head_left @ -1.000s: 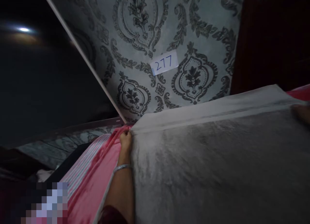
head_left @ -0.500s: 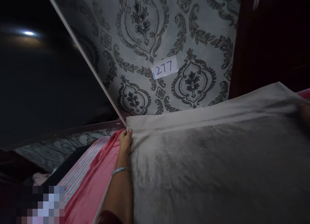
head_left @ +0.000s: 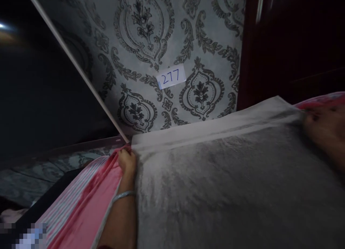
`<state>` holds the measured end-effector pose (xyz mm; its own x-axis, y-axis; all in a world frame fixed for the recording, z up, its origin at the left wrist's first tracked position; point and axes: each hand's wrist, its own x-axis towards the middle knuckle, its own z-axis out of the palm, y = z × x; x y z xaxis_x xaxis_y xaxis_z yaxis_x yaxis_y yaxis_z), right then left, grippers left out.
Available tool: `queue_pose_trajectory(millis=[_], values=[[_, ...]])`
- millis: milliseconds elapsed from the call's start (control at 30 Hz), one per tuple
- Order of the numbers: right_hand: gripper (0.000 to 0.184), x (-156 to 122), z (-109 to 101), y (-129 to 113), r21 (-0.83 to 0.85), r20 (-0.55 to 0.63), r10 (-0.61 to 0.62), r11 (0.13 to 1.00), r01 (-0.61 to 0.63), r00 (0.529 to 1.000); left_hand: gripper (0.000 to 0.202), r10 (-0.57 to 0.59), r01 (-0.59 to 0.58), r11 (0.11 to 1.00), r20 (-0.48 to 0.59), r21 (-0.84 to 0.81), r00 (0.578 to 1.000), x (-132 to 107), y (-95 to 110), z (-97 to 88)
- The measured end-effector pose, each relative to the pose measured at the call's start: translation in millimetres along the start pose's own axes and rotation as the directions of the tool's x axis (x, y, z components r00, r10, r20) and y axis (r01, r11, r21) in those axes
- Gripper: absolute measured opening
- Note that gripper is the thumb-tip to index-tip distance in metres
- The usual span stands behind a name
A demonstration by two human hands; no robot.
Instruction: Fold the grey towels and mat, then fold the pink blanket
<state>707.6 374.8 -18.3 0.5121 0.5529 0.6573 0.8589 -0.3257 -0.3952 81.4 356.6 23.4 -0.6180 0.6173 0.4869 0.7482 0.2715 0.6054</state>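
Note:
A grey, plush blanket [head_left: 215,184] with a paler band along its far edge covers the right and middle of the view. My left hand [head_left: 127,161], with a bangle on its wrist, is closed beside the blanket's far left corner. Its fingers are curled at the bunched edge of a pink blanket [head_left: 99,206], which shows along the left under the grey one. Blurred at the far right corner is my right hand [head_left: 327,130], its fingers bent against the grey edge; what they grip, if anything, is hard to make out.
Patterned wallpaper [head_left: 167,37] rises behind, bearing a paper label [head_left: 171,76] marked 277. A large dark panel with a pale edge strip [head_left: 78,67] leans in at left. Dark red furniture [head_left: 291,51] stands at right. Striped cloth [head_left: 64,206] lies on the left side.
The view has shifted right. My right hand has come further into view at the right corner. My left hand has slid slightly left off the grey edge, its fingers now more curled.

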Motion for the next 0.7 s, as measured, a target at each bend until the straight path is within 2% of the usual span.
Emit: queue_pose_trajectory(millis=[67,100,133,167,200,233,267,300,333,367,433,500,600,700], values=[[0.057,-3.1,-11.0,-25.2,0.054,-0.039,-0.058,0.997,0.060,0.998,0.034,0.136,-0.139,0.982,0.036,0.127,0.990,-8.9,14.5,1.8],[0.056,-5.4,-12.7,-37.1,0.078,-0.021,-0.141,0.987,0.142,0.990,0.037,0.248,-0.262,0.949,0.096,0.175,0.964,-14.7,22.8,4.7],[0.056,-8.3,-11.6,-47.6,0.094,0.037,-0.253,0.964,0.249,0.967,0.040,0.371,-0.405,0.893,0.188,0.195,0.909,-21.1,30.8,9.0],[0.056,-11.9,-7.8,-56.2,0.112,0.132,-0.360,0.931,0.347,0.923,0.044,0.478,-0.542,0.822,0.306,0.175,0.823,-27.8,37.5,14.3],[0.057,-15.7,-2.0,-62.3,0.131,0.256,-0.440,0.898,0.421,0.860,0.048,0.547,-0.644,0.755,0.424,0.123,0.722,-34.0,42.2,20.2],[0.058,-19.5,5.0,-65.7,0.143,0.393,-0.478,0.876,0.461,0.786,0.051,0.566,-0.705,0.705,0.537,0.078,0.625,-39.2,44.3,26.2],[0.060,-22.6,12.4,-66.2,0.142,0.514,-0.471,0.871,0.471,0.717,0.054,0.538,-0.727,0.683,0.627,0.067,0.563,-42.6,43.7,31.5],[0.060,-24.7,19.1,-64.0,0.125,0.604,-0.434,0.880,0.458,0.669,0.056,0.480,-0.723,0.684,0.688,0.094,0.544,-44.0,40.6,35.6],[0.061,-25.6,24.5,-59.6,0.097,0.655,-0.383,0.898,0.429,0.652,0.057,0.407,-0.699,0.699,0.719,0.152,0.563,-43.1,35.4,38.2],[0.061,-25.0,28.0,-53.6,0.067,0.675,-0.334,0.915,0.397,0.658,0.058,0.336,-0.659,0.718,0.717,0.226,0.611,-40.3,29.0,39.1],[0.061,-21.1,29.4,-39.1,0.000,0.654,-0.251,0.943,0.332,0.714,0.060,0.221,-0.550,0.753,0.649,0.361,0.728,-31.2,15.1,36.9],[0.063,-15.7,25.0,-25.0,-0.061,0.618,-0.164,0.965,0.255,0.769,0.062,0.139,-0.442,0.788,0.576,0.428,0.805,-22.0,3.6,31.7],[0.064,-9.5,16.2,-11.2,-0.127,0.585,-0.047,0.981,0.149,0.810,0.061,0.086,-0.361,0.817,0.523,0.450,0.848,-14.9,-3.9,23.7],[0.063,-7.0,11.3,-14.6,-0.160,0.540,-0.007,0.981,0.111,0.841,0.054,0.125,-0.366,0.799,0.463,0.477,0.877,-16.7,5.7,17.9]])
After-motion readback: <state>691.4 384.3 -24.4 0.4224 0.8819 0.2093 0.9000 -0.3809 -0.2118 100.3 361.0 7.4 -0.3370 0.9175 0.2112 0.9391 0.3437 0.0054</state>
